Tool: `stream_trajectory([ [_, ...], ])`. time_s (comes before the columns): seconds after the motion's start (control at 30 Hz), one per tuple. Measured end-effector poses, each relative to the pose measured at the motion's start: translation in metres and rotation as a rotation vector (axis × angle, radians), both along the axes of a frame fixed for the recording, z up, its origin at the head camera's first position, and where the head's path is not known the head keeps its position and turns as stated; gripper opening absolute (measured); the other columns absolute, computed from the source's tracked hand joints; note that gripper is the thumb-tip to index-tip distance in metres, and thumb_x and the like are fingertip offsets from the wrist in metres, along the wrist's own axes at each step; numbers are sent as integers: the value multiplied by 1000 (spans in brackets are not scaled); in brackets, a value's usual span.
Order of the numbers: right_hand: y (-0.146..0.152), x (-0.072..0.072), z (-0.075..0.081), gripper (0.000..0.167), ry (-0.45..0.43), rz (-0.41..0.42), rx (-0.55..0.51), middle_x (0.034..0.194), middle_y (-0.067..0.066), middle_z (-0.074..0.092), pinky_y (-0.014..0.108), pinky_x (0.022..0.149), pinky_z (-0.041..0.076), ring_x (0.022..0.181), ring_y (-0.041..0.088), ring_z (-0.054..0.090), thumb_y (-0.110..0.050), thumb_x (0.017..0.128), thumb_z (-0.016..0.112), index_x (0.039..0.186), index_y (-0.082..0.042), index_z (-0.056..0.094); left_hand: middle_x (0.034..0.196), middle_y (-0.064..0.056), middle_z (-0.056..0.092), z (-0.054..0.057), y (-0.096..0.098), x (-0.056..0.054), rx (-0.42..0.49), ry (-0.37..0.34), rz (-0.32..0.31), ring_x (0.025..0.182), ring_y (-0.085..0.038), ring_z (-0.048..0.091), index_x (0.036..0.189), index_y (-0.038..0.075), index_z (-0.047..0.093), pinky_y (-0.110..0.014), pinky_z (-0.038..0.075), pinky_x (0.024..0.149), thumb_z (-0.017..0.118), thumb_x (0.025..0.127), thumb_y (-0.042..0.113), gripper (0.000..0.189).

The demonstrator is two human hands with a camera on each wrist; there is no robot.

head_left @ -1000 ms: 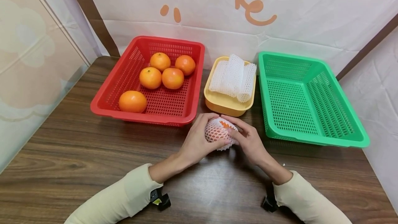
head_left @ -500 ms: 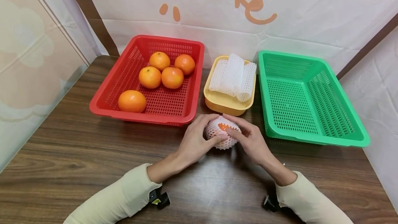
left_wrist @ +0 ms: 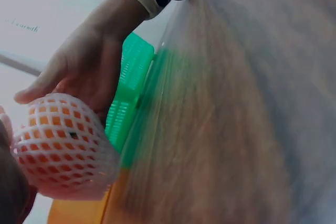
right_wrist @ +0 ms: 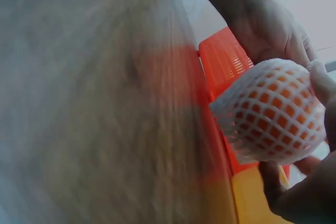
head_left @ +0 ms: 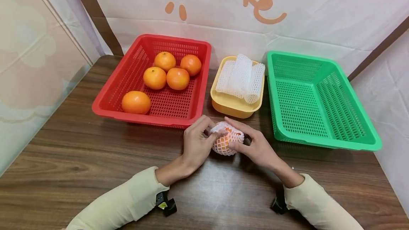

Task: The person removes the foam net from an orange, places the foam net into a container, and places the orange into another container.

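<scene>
Between both hands, low over the table, is an orange in a white foam net sleeve (head_left: 224,146). The left hand (head_left: 196,148) pinches the net at the fruit's upper left, its thumb over the top and its fingers bent. From the right, the right hand (head_left: 260,150) grips the fruit, thumb in front and fingers behind. Orange peel shows through the mesh and at a gap on top. In the left wrist view the net sleeve (left_wrist: 65,150) covers the fruit's side. The right wrist view shows the netted orange (right_wrist: 275,114) with the sleeve's loose edge jutting past the fruit.
A red basket (head_left: 150,118) with several bare oranges (head_left: 136,102) stands at the back left. Behind the hands, a yellow tub (head_left: 234,107) bears white foam nets (head_left: 240,75). To the right stands a green basket (head_left: 324,141). A patterned cloth (head_left: 303,13) hangs behind.
The left hand's fingers have drawn in from around the fruit to a pinch on the net's upper left. The right thumb has slid lower, and the orange has turned slightly.
</scene>
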State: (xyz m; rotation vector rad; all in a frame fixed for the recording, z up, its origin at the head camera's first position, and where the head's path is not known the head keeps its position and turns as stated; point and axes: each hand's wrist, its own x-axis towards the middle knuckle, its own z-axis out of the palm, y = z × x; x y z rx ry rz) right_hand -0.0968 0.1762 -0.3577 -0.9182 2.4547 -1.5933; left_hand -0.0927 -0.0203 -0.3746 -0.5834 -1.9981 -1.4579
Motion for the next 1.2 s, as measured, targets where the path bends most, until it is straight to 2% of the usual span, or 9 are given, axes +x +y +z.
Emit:
stream_trajectory([
  [0.17, -6, 8, 14, 37, -27, -51, -118, 132, 16, 55, 26, 96, 39, 119, 26, 49, 1, 88, 65, 125, 4, 59, 66, 4, 50, -4, 2, 2, -74, 72, 94, 55, -12, 45, 70, 13, 50, -22, 37, 51, 73, 82, 35, 34],
  [0.33, -6, 11, 20, 25, -43, -132, -171, 120, 16, 63, 25, 92, 44, 115, 25, 55, 4, 88, 64, 113, 6, 67, 70, 2, 50, -4, 4, 3, -117, 103, 46, 58, -12, 47, 77, 10, 54, -22, 40, 50, 65, 84, 44, 36],
  [0.4, -7, 11, 21, 22, 17, -170, -208, 114, 18, 65, 27, 91, 46, 112, 27, 58, 8, 86, 65, 107, 9, 68, 78, 0, 52, -2, 4, 4, -135, 46, -9, 65, -16, 50, 90, 6, 59, -25, 42, 55, 69, 81, 44, 40],
  [0.53, -9, 13, 18, 18, 138, -257, -277, 105, 22, 67, 28, 88, 48, 105, 27, 62, 13, 82, 66, 100, 12, 69, 104, -2, 53, 3, 5, 5, -181, -178, -132, 88, -16, 52, 118, 7, 62, -31, 44, 71, 79, 76, 39, 56],
  [0.63, -12, 14, 15, 16, 202, -323, -323, 96, 22, 69, 24, 82, 50, 97, 21, 64, 15, 81, 66, 96, 12, 70, 113, 2, 55, 5, 6, 4, -148, -322, -210, 92, -11, 54, 118, 9, 67, -34, 48, 76, 81, 77, 29, 48],
  [0.77, -15, 10, 11, 16, 304, -368, -390, 83, 21, 66, 21, 70, 48, 81, 15, 61, 19, 76, 67, 91, 13, 70, 111, 4, 63, 7, 9, 2, -21, -360, -266, 90, -9, 61, 107, 9, 73, -33, 54, 74, 80, 79, 23, 32],
  [0.9, -18, 4, 9, 18, 399, -360, -402, 72, 16, 60, 21, 59, 40, 67, 12, 51, 22, 74, 68, 89, 12, 70, 104, 1, 70, 9, 12, 0, 83, -344, -242, 97, -10, 63, 99, 9, 76, -31, 53, 79, 80, 77, 19, 25],
  [1.03, -19, 0, 6, 20, 464, -349, -378, 68, 13, 58, 21, 52, 33, 60, 10, 43, 21, 72, 69, 89, 11, 70, 92, 0, 72, 10, 17, -2, 134, -360, -181, 87, -10, 66, 94, 6, 77, -34, 53, 77, 81, 75, 15, 21],
  [1.2, -15, -7, -4, 19, 394, -365, -378, 74, 12, 64, 21, 53, 36, 63, 11, 48, 15, 78, 69, 94, 6, 72, 84, -2, 73, 9, 22, -5, 144, -267, -98, 80, -9, 67, 90, 4, 76, -35, 54, 71, 81, 75, 12, 17],
])
